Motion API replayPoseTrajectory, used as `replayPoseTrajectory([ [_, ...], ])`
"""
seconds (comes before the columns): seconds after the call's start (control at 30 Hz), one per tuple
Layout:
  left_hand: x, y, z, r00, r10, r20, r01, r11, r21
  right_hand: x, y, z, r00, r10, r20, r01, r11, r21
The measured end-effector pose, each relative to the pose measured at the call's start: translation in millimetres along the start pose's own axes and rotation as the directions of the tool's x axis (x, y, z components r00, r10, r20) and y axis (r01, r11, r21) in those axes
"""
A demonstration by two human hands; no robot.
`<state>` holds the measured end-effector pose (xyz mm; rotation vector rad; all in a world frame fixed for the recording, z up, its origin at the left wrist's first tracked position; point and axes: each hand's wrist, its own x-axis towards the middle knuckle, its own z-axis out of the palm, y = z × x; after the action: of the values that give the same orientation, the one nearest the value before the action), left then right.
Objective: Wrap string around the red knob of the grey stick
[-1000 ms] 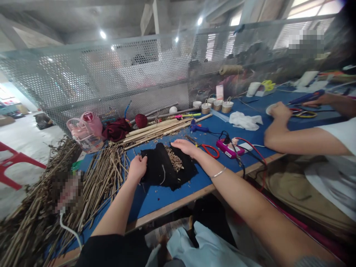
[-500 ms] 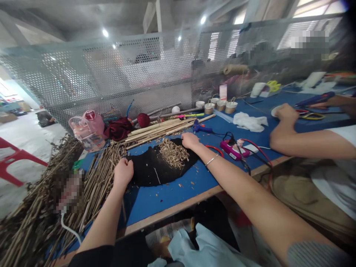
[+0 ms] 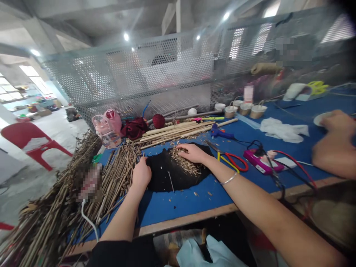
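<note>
A black cloth (image 3: pixel 160 178) lies on the blue tabletop, with a loose pile of wood chips (image 3: pixel 189 167) on its right half. My left hand (image 3: pixel 141 173) is closed at the cloth's left edge, its thumb pointing up. Over the chips reaches my right hand (image 3: pixel 192 152), a silver bangle on its wrist. Its fingers are stretched out and touch the upper part of the pile; the fingertips are partly hidden among the chips. A thin pale twig (image 3: pixel 170 181) rests on the cloth.
Dry stalks (image 3: pixel 111 185) are heaped at the left, and peeled sticks (image 3: pixel 178 129) lie behind the cloth. To the right are red-and-yellow-handled scissors (image 3: pixel 233 163), a blue glue gun (image 3: pixel 222 133), a purple power strip (image 3: pixel 258 163) and white gloves (image 3: pixel 283 129). A co-worker's hand (image 3: pixel 339 126) is at far right.
My right hand has let go of the cloth's upper right edge and moved onto the chips, fingers extending. The scissors are now uncovered. The view has swung left; my left hand stays at the cloth.
</note>
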<state>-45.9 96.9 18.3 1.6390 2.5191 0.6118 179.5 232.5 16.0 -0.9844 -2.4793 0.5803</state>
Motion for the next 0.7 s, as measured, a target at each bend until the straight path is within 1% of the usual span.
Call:
replayPoseTrajectory([
  [0.03, -3, 3, -1.8, 1.0, 0.018, 0.012, -0.018, 1.0, 0.001, -4, 0, -4, 1.0, -0.004, -0.022, 0.003, 1.0, -0.025],
  [0.07, -7, 5, -4.6, 0.999, 0.037, 0.019, -0.037, 0.999, 0.001, -9, -1, -8, 0.998, 0.017, -0.057, -0.021, 0.997, -0.075],
  [0.1, -12, 8, -8.3, 0.998, 0.055, 0.021, -0.055, 0.999, 0.0, -14, -1, -12, 0.993, 0.071, -0.099, -0.085, 0.986, -0.14],
  [0.13, -20, 9, -13.0, 0.998, 0.068, 0.014, -0.068, 0.998, -0.002, -20, -1, -16, 0.977, 0.159, -0.14, -0.186, 0.96, -0.21],
  [0.17, -28, 8, -18.1, 0.997, 0.075, -0.001, -0.075, 0.997, -0.003, -26, -1, -18, 0.95, 0.263, -0.166, -0.3, 0.915, -0.27],
  [0.2, -38, 6, -23.4, 0.997, 0.076, -0.019, -0.076, 0.997, -0.001, -31, 0, -20, 0.916, 0.365, -0.168, -0.401, 0.859, -0.319],
  [0.23, -49, 1, -28.3, 0.997, 0.067, -0.039, -0.067, 0.998, 0.004, -36, 0, -19, 0.881, 0.449, -0.148, -0.471, 0.807, -0.356],
  [0.27, -60, -6, -32.5, 0.997, 0.049, -0.062, -0.048, 0.999, 0.017, -39, 0, -18, 0.861, 0.498, -0.108, -0.498, 0.779, -0.381],
  [0.3, -70, -14, -35.7, 0.997, 0.02, -0.073, -0.017, 0.999, 0.042, -42, -1, -16, 0.862, 0.504, -0.055, -0.483, 0.783, -0.391],
  [0.37, -88, -34, -39.3, 0.997, -0.017, -0.072, 0.023, 0.996, 0.085, -44, -6, -12, 0.895, 0.445, 0.034, -0.401, 0.837, -0.373],
  [0.4, -94, -45, -40.1, 0.996, -0.035, -0.086, 0.043, 0.994, 0.096, -43, -10, -11, 0.908, 0.417, 0.034, -0.378, 0.853, -0.36],
  [0.43, -98, -54, -40.5, 0.993, -0.051, -0.104, 0.061, 0.993, 0.098, -42, -16, -11, 0.917, 0.4, -0.001, -0.374, 0.856, -0.356],
  [0.5, -100, -70, -41.1, 0.987, -0.074, -0.139, 0.089, 0.991, 0.103, -38, -36, -13, 0.92, 0.368, -0.135, -0.391, 0.841, -0.374],
  [0.53, -98, -76, -41.5, 0.985, -0.084, -0.151, 0.101, 0.989, 0.112, -35, -49, -14, 0.925, 0.326, -0.194, -0.377, 0.847, -0.376],
  [0.57, -96, -81, -42.0, 0.983, -0.093, -0.157, 0.114, 0.985, 0.126, -32, -64, -13, 0.941, 0.258, -0.218, -0.323, 0.874, -0.362],
  [0.6, -93, -84, -42.4, 0.981, -0.108, -0.162, 0.132, 0.981, 0.143, -29, -80, -11, 0.966, 0.169, -0.196, -0.227, 0.918, -0.325],
  [0.63, -89, -87, -42.7, 0.978, -0.126, -0.164, 0.152, 0.975, 0.159, -24, -98, -7, 0.989, 0.066, -0.135, -0.1, 0.961, -0.259],
  [0.67, -87, -88, -42.8, 0.976, -0.145, -0.166, 0.173, 0.97, 0.172, -19, -116, 1, 0.998, -0.046, -0.053, 0.037, 0.984, -0.173],
  [0.7, -84, -89, -42.9, 0.972, -0.162, -0.17, 0.192, 0.965, 0.177, -14, -133, 11, 0.986, -0.164, 0.034, 0.166, 0.983, -0.083],
])
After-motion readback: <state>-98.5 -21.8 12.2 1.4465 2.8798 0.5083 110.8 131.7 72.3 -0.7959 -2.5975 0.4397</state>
